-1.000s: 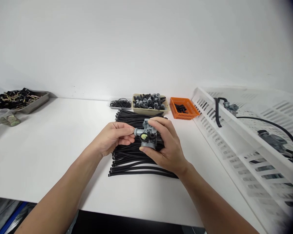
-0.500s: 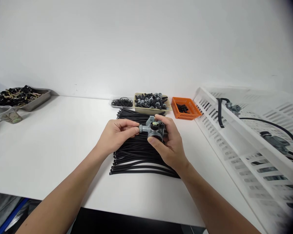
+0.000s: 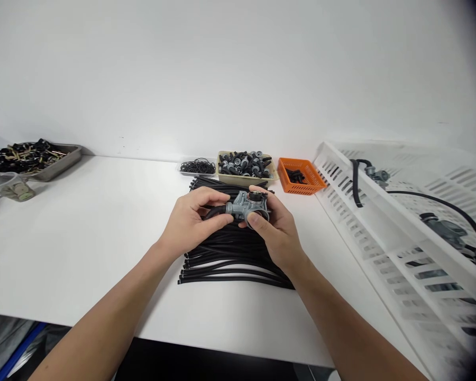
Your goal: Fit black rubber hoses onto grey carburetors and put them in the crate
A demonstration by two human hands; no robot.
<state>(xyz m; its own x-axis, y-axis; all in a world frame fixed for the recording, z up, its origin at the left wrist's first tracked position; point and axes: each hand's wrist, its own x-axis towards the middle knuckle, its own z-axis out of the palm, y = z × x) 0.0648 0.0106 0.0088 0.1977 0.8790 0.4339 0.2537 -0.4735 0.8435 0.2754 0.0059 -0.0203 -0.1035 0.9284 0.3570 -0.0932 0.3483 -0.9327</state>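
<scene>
Right hand clamps the grey metal part from its right, steadying it above the black tubes. Left hand pinches a short black tube end against the part's left nozzle. Parts bins lie just beyond.

My left hand and right hand are meeting over the hose bundle, which is lying on the table before me. Between them I am holding a valve body. Behind the bundle, a ring tray, a parts box and a basket are sitting in a row, left to right. A crate is lying to my right, a pan far left.
</scene>
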